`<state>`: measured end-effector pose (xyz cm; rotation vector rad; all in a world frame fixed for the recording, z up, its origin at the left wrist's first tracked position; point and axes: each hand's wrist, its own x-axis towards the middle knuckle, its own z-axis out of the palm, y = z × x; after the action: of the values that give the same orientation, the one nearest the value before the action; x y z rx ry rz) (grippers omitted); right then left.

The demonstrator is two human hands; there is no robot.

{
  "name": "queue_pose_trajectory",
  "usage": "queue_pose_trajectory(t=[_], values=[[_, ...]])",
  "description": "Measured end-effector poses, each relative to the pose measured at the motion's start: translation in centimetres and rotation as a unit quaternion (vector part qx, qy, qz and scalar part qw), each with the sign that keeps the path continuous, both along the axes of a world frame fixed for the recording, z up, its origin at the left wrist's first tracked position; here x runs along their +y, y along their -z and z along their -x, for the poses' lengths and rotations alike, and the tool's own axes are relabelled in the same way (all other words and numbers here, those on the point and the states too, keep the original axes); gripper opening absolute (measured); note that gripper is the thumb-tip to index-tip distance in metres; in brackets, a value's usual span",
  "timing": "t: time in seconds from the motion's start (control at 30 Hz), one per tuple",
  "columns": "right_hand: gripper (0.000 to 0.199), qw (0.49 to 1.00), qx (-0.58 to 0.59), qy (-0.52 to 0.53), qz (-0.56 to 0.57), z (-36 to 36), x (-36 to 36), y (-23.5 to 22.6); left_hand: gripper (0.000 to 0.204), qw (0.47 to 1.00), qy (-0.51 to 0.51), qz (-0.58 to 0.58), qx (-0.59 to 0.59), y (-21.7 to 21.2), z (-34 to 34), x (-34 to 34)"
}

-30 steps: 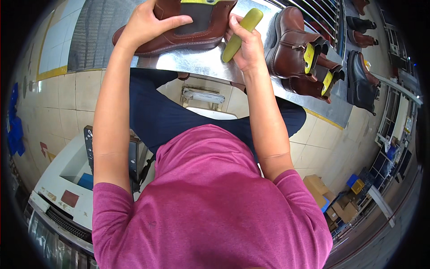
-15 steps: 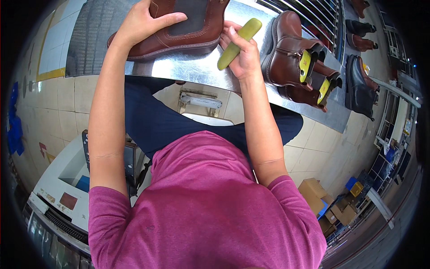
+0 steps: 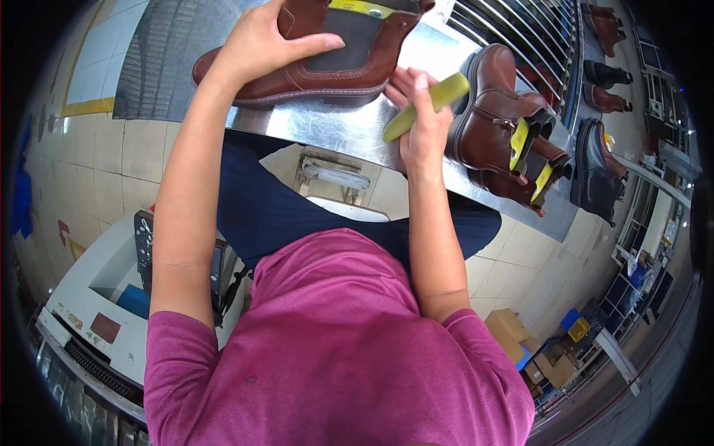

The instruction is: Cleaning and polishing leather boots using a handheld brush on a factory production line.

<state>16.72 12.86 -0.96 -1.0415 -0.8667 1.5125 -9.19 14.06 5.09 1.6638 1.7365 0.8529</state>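
"Cream floor tiles point(image 3: 130, 145) surround a shiny metal table point(image 3: 297, 123) in a workroom, with a barred rack point(image 3: 506, 30) at 1 o'clock. Who is pictured?"

"One worker, wearing a magenta shirt point(image 3: 342, 342) and dark blue trousers point(image 3: 297, 193), at the table's near edge."

"And the left hand point(image 3: 260, 48)?"

"At 11 o'clock, gripping a brown boot point(image 3: 320, 82) whose toe points to 9 and whose opening faces 12. The thumb lies across a dark side panel; the fingers are hidden behind the leather. Whether the sole touches the metal, I cannot tell."

"The right hand point(image 3: 424, 134)?"

"At 1 o'clock, pinching an oblong olive-green piece point(image 3: 449, 90) that slants from 8 to 2, the thumb over it. Fingertips extend close to the boot's heel; contact cannot be made out."

"What else is nearby?"

"Between 1 and 2 o'clock, a zippered brown boot point(image 3: 480, 123) lies against its companion point(image 3: 547, 152), both showing yellow-green inserts. Beyond them, nearer 3, is a black boot point(image 3: 593, 167). Cardboard boxes point(image 3: 509, 334) sit at 4, and a white machine point(image 3: 82, 297) stands between 8 and 9."
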Motion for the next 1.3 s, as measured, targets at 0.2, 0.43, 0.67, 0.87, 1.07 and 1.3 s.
queue_pose_trajectory(t=[0.2,0.43,0.67,0.87,1.07,1.3], values=[[0.040,0.996,-0.068,0.057,-0.001,-0.6,0.3,-0.9,0.074,0.987,-0.088,-0.122,0.046,1.2,-3.3,-3.7],[0.024,0.961,0.224,0.111,0.114,0.6,5.5,-1.4,0.064,0.966,-0.195,-0.153,0.079,2.5,-8.7,-7.4],[0.018,0.944,0.239,0.146,0.173,1.1,4.6,-0.1,0.035,0.978,-0.166,-0.108,0.056,1.6,-9.2,-7.3],[0.014,0.915,0.265,0.215,0.213,1.5,4.6,-0.9,0.028,0.977,-0.169,-0.108,0.068,2.2,-9.3,-7.4],[0.022,0.909,0.271,0.238,0.210,2.0,4.7,0.2,0.050,0.978,-0.194,-0.062,-0.040,2.8,-9.5,-7.7],[0.020,0.942,0.235,0.203,0.132,1.5,6.0,0.1,0.068,0.989,-0.125,-0.080,0.008,3.7,-8.1,-8.1]])
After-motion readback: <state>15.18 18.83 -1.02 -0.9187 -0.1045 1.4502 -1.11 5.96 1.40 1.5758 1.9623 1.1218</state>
